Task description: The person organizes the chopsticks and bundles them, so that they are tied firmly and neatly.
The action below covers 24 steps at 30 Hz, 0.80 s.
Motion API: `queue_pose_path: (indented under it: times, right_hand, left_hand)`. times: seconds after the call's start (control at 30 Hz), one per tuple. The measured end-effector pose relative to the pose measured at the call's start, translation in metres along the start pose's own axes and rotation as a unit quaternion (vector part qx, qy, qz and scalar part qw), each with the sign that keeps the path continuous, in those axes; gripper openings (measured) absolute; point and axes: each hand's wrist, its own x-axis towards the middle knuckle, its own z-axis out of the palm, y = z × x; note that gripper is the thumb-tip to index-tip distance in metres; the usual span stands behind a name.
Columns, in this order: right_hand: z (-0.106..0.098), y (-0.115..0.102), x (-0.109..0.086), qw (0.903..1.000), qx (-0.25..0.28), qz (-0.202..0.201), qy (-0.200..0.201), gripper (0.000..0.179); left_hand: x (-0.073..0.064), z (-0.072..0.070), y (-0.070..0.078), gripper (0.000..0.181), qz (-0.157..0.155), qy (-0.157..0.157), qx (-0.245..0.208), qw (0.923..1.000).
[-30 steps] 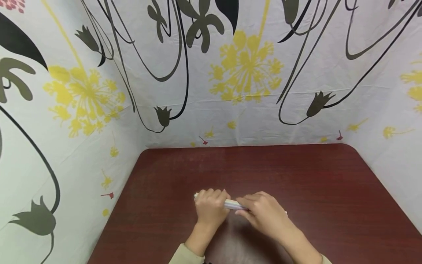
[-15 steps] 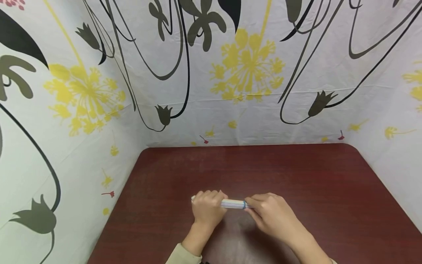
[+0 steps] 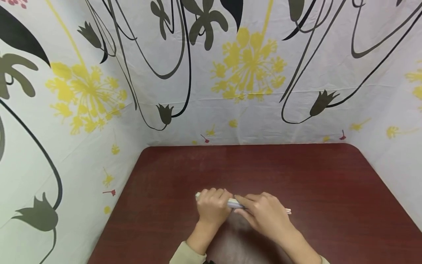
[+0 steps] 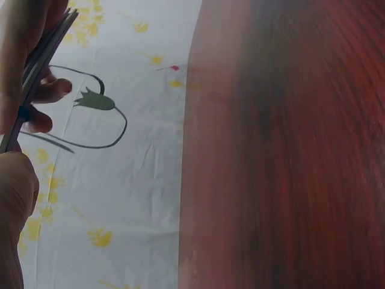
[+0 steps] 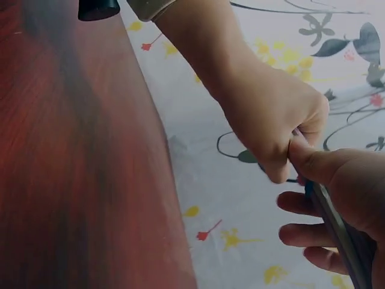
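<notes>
A slim bundle of pale thin sticks [image 3: 233, 203] runs level above the table between both hands. My left hand [image 3: 212, 207] is wrapped round its left part, and a short end pokes out past the knuckles. My right hand [image 3: 267, 211] pinches the bundle between thumb and fingers close beside the left; stick ends [image 3: 288, 211] stick out beyond it. In the right wrist view a blue band [image 5: 309, 189] circles the bundle near the right thumb, with the other fingers loosely spread below. The left wrist view also catches the sticks [image 4: 45, 57] and the band [image 4: 24, 113].
The dark red-brown table [image 3: 247, 165] lies under both hands. White cloth [image 3: 184, 135] printed with flowers rises behind it and along both sides. A dark cylindrical object [image 5: 99, 8] shows near a sleeve in the right wrist view.
The right hand slid rightward, exposing the blue band at its fingertips, then came back left beside the left hand. The band is now covered in the head view, and stick ends show past the hand.
</notes>
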Motion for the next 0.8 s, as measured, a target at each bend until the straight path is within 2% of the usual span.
queue_pose_path:
  times: [0.1,0.2,0.37,0.47,0.6,0.67,0.8]
  right_hand:
    - [0.002,0.001,-0.003,0.9983,0.046,0.010,0.035,0.042]
    - [0.001,0.004,-0.005,0.9929,0.104,0.003,0.057,0.039]
    - [0.001,0.008,-0.005,0.9848,0.167,-0.013,0.044,0.024]
    - [0.004,0.007,-0.005,0.9859,0.158,-0.024,0.050,0.027]
    - [0.010,0.004,-0.003,0.9905,0.125,-0.036,0.046,0.033]
    - [0.012,0.003,-0.004,0.9909,0.126,-0.033,0.036,0.038]
    - [0.009,0.004,-0.007,0.9887,0.142,-0.008,0.049,0.042]
  left_hand:
    - [0.000,0.000,-0.001,0.028,-0.006,-0.004,0.003,1.0000]
    - [-0.001,0.000,-0.004,0.026,-0.010,-0.008,0.005,0.9999]
    - [-0.003,0.000,-0.005,0.027,-0.009,-0.009,0.002,0.9999]
    - [-0.004,0.001,-0.002,0.026,-0.008,-0.008,-0.003,0.9999]
    - [-0.005,0.002,0.005,0.022,0.002,-0.026,-0.010,0.9996]
    - [-0.006,0.002,0.007,0.020,0.008,-0.035,-0.012,0.9993]
    - [-0.007,0.000,0.004,0.017,-0.001,-0.032,-0.009,0.9995]
